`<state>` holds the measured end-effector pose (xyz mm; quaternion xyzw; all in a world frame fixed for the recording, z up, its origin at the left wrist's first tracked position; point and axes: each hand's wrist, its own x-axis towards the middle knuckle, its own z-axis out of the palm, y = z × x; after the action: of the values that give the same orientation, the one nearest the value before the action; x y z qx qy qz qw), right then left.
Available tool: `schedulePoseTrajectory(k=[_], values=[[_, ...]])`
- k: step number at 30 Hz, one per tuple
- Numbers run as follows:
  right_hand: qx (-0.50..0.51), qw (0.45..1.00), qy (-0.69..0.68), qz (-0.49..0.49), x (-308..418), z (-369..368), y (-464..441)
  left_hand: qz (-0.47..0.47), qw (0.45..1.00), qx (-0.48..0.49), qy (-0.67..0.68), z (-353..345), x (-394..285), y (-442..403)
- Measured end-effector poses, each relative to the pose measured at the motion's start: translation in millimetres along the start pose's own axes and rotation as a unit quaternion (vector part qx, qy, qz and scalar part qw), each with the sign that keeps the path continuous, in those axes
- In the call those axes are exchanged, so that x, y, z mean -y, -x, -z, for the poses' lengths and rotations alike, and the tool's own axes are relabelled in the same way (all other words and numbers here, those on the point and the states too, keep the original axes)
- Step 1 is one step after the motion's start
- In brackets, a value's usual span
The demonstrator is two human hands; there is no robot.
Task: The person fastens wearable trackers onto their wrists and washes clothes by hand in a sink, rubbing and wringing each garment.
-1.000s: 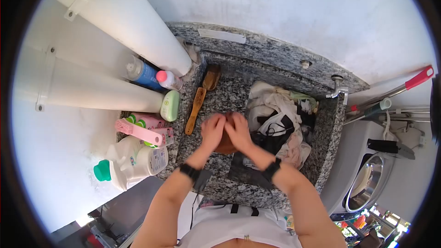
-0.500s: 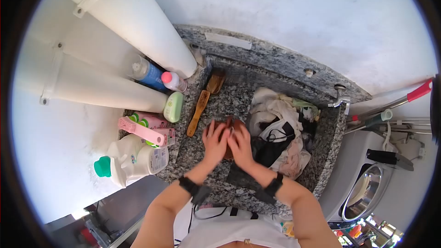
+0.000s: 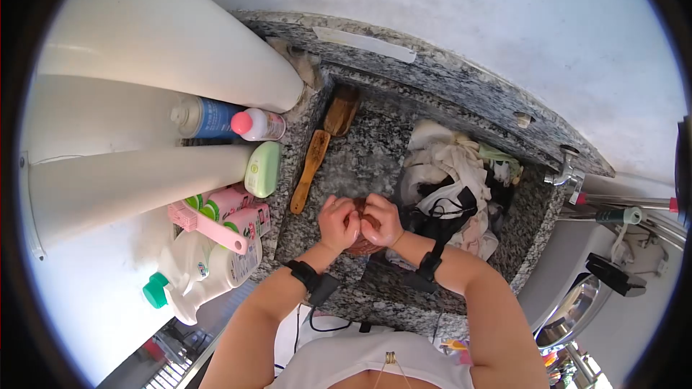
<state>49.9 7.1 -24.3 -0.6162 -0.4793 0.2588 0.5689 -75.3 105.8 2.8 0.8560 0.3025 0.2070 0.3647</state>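
My left hand [image 3: 339,223] and my right hand [image 3: 382,220] are both curled closed, knuckles nearly touching, low over the granite sink floor. Between and below them shows a reddish-brown cloth [image 3: 362,247], bunched and mostly hidden by the fists. Both hands look wet. To the upper left of my hands lies a wooden-handled brush [image 3: 311,169], with a brown block-like piece [image 3: 342,110] at its upper end. A heap of clothes [image 3: 458,180], white, black and pale pink, lies just right of my right hand.
On the left ledge stand a green soap box [image 3: 264,170], a pink-capped bottle [image 3: 261,125], a blue can [image 3: 213,117], a pink brush [image 3: 209,227] and a white jug [image 3: 187,270]. A metal tap [image 3: 568,173] sits at the right. Large white pipes [image 3: 187,43] rise at the left.
My fingers, spread and bent over the cloth before, are now curled into fists pressed together. The view has shifted somewhat, while the brush and clothes heap stay in place.
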Motion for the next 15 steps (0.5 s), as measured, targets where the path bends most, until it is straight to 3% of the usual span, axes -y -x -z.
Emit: schedulePoseTrajectory(k=[2, 4, 6, 8, 9, 10, 12, 13, 14, 15], values=[[-0.008, 1.000, 0.005, 0.011, -1, 7, -7, -0.013, 1.000, -0.001, 0.018, -3, 1, -9], [0.021, 0.997, -0.034, -0.064, -10, 7, -11, 0.030, 0.999, 0.033, 0.025, -4, 3, -16], [-0.022, 0.997, -0.049, -0.049, -9, 3, -11, 0.046, 0.998, 0.037, 0.025, -7, 4, -17], [-0.068, 0.995, -0.016, -0.068, -12, 0, -8, 0.132, 0.991, 0.000, 0.028, -10, -2, -19], [-0.070, 0.990, -0.036, -0.120, -10, 2, -7, 0.169, 0.984, 0.046, 0.023, -7, 0, -23], [-0.078, 0.991, -0.030, -0.106, -5, 7, -7, 0.153, 0.987, 0.040, 0.024, -2, -6, -33], [-0.186, 0.924, -0.158, -0.296, 7, 17, -2, 0.341, 0.924, 0.123, 0.119, 9, -21, -44], [-0.236, 0.913, -0.193, -0.271, 9, 30, 11, 0.326, 0.930, 0.122, 0.120, 17, -29, -48], [-0.275, 0.876, -0.252, -0.307, -4, 45, 29, 0.343, 0.909, 0.125, 0.201, 25, -37, -47], [-0.263, 0.870, -0.315, -0.273, -3, 66, 52, 0.362, 0.880, 0.128, 0.281, 34, -44, -41]])
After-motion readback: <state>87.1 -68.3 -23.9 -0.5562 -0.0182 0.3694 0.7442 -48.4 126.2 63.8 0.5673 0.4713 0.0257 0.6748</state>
